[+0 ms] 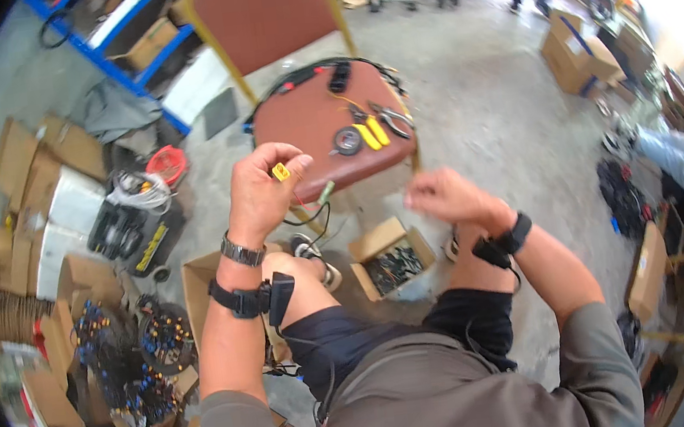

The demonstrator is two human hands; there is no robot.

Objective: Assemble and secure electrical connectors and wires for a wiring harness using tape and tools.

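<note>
Connector (280,171), yellow, pinched in my left hand (260,183); wires (327,212), hanging just below it, liable to tear loose if snagged; my right hand (453,198), blurred: open or closed, I cannot tell.

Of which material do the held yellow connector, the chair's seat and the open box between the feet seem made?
Yellow connector: probably plastic, bright and moulded-looking.
Seat: smooth brown covering, perhaps vinyl or leather; unclear.
Open box: apparently cardboard, matte, brown, with flaps.
</note>
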